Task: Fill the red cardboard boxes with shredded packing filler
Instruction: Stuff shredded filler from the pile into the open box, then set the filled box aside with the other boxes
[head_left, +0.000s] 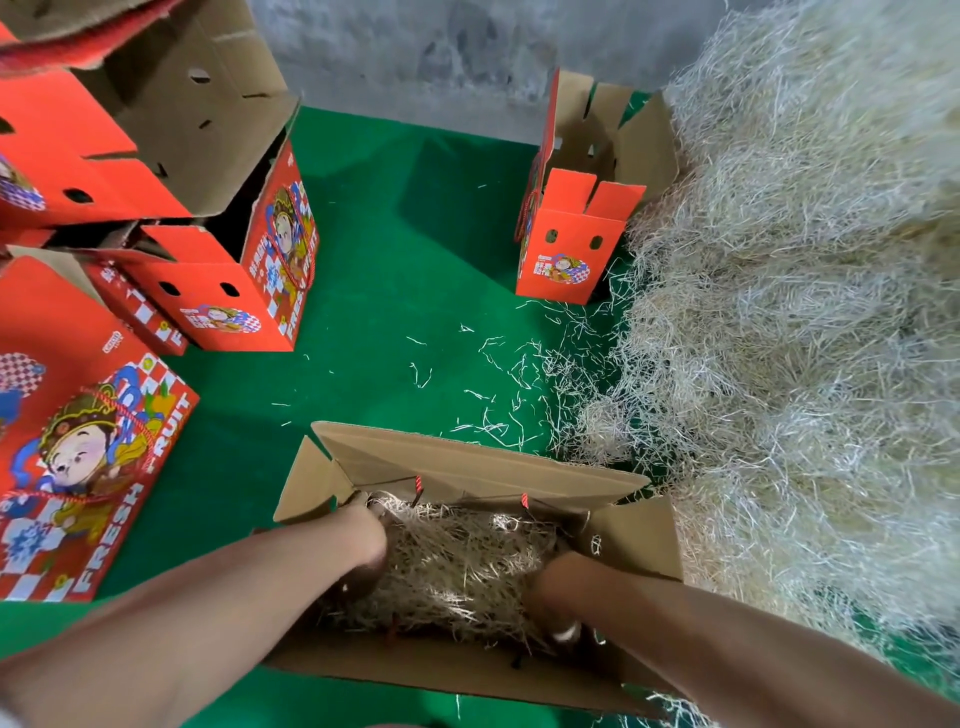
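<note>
Head view: left hand (370, 545), right hand (553, 592) sunk in filler (467, 561) inside box (467, 467); fingers hidden, grip untellable. Risk: hard pressing bulges walls.

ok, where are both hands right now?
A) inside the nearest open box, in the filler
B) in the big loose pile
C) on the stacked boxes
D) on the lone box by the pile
A: left hand and right hand both reach down into the open box, sunk in its filler.
</note>
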